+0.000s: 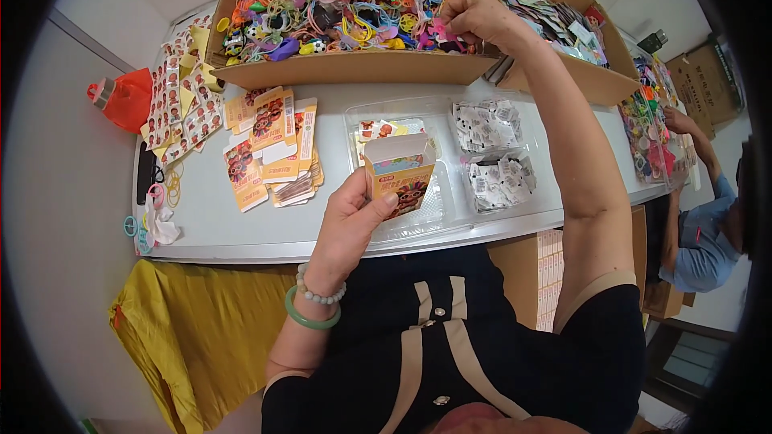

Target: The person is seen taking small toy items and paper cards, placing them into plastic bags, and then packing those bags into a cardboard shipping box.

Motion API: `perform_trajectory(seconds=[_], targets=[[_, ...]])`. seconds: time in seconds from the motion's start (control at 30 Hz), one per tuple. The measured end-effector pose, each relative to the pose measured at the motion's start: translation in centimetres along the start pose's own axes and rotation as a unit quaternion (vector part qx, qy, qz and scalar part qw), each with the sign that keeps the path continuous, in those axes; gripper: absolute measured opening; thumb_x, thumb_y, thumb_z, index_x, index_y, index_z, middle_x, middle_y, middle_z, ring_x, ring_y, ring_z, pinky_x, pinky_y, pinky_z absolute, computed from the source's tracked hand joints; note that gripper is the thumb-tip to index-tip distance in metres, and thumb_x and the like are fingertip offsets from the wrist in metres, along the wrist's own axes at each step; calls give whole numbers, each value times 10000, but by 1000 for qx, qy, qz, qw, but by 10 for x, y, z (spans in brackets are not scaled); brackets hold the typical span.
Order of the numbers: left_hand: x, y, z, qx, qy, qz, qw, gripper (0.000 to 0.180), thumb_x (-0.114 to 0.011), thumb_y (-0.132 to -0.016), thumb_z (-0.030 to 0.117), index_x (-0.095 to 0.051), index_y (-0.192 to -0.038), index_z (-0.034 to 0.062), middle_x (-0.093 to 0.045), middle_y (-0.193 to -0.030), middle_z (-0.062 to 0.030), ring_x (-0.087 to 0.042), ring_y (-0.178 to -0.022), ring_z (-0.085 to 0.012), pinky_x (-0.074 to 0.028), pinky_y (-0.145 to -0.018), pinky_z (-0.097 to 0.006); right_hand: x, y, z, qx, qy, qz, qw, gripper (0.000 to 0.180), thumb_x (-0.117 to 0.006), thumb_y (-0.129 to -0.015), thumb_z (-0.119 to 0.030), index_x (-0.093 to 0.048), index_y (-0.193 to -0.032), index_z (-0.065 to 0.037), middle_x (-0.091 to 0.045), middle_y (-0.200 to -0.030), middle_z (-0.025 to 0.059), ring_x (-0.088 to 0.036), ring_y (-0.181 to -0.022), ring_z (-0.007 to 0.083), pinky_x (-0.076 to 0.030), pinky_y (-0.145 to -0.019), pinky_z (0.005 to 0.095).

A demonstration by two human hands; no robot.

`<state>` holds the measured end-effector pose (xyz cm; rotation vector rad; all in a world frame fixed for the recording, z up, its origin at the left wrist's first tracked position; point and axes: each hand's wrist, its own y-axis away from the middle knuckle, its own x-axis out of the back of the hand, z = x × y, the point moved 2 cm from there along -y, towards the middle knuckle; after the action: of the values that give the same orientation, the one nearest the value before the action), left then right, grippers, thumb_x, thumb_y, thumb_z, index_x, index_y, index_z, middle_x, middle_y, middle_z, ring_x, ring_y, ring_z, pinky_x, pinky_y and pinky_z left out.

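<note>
My left hand (354,210) is wrapped round a small orange-and-white paper box (401,186), thumb on its printed front. The box stands upright with its top flaps up, and something colourful shows inside. Over the right end of a large carton (354,67) full of small colourful toys (346,16), my right hand (480,20) reaches in with fingers pinched together. A small pink toy (439,30) lies right at those fingertips; whether it is in the pinch is not plain. Below the paper box sits a clear plastic tray (386,231) with stickers in its upper part.
Flat orange cartons (277,141) are piled on the left of the table. Two clear containers hold white printed packets (500,182). Sticker sheets (173,96), a red bag (129,100) and scissors (145,229) lie far left. A second carton (591,80) stands right; a co-worker (708,229) sits beyond.
</note>
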<state>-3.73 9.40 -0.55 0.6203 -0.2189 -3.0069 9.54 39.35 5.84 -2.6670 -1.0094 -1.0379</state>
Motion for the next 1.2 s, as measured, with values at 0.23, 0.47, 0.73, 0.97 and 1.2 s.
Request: perform_trajectory(seconds=[0.23,0.47,0.73,0.97,1.2], targets=[[-1,0,-1,-1,6,5,1000,186,-545,-900,86,-528,-1059,-8,-592,-992,-34,-523,-872,-62,-442,-819,-224,8,21,1,4,-263,6,965,100,-635,-782,-62,-604,-876,-54,-583,-712,-20,-458,-525,35,-357,-490,178],[-7,-2,0,2,7,13,1000,217,-530,-897,61,-521,-1099,-17,-592,-1026,-41,-534,-915,-75,-442,-840,-234,-27,88,-44,97,-421,-46,901,113,-622,-803,-74,-592,-906,-39,-615,-786,30,-502,-566,68,-399,-526,197],[-24,0,-2,-6,9,-28,1000,283,-529,-897,61,-501,-1166,-22,-583,-1051,-43,-534,-952,-86,-442,-860,-242,-79,167,-59,254,-66,67,963,104,-592,-777,14,-614,-871,-25,-617,-793,76,-577,-635,181,-466,-582,288],[-38,3,-13,-29,-93,-37,995,284,-541,-894,64,-505,-1166,-11,-562,-1087,-46,-518,-974,-86,-425,-876,-241,-76,200,-63,254,198,90,943,159,-633,-694,-3,-612,-843,-55,-558,-750,82,-580,-723,288,-463,-607,368],[-35,3,-6,-25,20,2,999,296,-550,-884,52,-505,-1171,-2,-587,-1102,-62,-549,-1007,-115,-435,-894,-265,-46,214,-9,205,-72,188,958,138,-576,-778,38,-647,-887,-7,-602,-787,70,-570,-739,147,-441,-668,249]])
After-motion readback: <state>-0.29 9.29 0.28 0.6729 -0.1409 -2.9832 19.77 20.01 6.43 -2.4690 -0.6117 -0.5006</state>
